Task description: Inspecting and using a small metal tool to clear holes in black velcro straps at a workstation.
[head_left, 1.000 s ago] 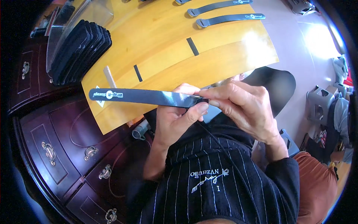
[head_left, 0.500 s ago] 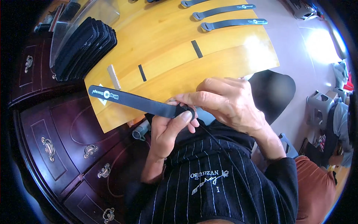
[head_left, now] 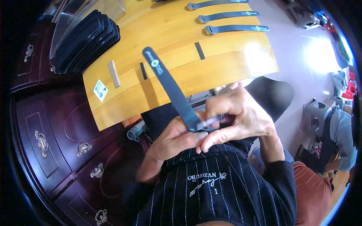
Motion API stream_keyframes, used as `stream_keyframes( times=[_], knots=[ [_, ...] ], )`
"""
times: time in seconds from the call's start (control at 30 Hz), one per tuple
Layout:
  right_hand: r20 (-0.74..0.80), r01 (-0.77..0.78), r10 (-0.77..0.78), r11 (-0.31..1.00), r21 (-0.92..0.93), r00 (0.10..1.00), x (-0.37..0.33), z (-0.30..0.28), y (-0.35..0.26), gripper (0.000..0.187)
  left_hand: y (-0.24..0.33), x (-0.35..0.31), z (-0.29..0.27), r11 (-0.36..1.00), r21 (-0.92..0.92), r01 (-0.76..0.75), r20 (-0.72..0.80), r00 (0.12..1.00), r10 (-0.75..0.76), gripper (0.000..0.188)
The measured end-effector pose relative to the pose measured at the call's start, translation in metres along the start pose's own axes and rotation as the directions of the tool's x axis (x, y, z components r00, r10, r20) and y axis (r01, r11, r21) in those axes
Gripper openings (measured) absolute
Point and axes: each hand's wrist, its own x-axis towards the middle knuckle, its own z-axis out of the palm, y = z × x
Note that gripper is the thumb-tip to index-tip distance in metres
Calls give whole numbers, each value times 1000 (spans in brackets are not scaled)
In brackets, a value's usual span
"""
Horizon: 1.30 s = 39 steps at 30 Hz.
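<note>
My left hand (head_left: 171,139) pinches the lower end of a black fabric strap (head_left: 171,88) with pale print near its rounded tip. The strap stands out up and to the left, over the table's near edge. Close against it, my right hand (head_left: 245,116) has its fingers curled and its thumb at the same end. A pale grey, shiny piece (head_left: 211,121) shows between the two hands, smeared by motion; its kind is unclear. The strap's lower end is mostly hidden by the fingers.
Several similar straps with rings (head_left: 237,29) lie at the table's far right. A stack of black fabric pieces (head_left: 86,43) stands at the left by a clear plastic container (head_left: 113,8). Dark strips (head_left: 199,51) and a white label (head_left: 100,90) mark the yellow table (head_left: 124,109). Drawers (head_left: 52,143) stand left.
The strap has swung from lying nearly level to pointing steeply up. My right hand has come down and closed in by my left, and the blurred grey piece now shows between them.
</note>
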Motion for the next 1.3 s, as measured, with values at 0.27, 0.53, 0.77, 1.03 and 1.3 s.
stream_keyframes(
  times=[0.27,0.53,0.77,1.03,1.3],
  knots=[
    [-2,-142,174,808,572,985,-17,24,-46,40,-2,-15,11,993,5,115,328,938,-110,27],
    [-298,124,575,322,939,762,-91,16,-25,23,-5,-10,20,968,53,246,538,809,-236,26],
    [-694,759,538,144,635,478,-170,-107,-5,27,-2,-30,-9,881,284,378,483,737,-472,27],
    [-945,340,321,897,284,-58,-202,-141,3,14,2,-64,-32,999,48,18,117,993,-24,24],
    [-847,-410,219,912,2,484,-112,-121,58,28,-7,-26,-25,961,132,-244,-202,942,267,36]
  ],
)
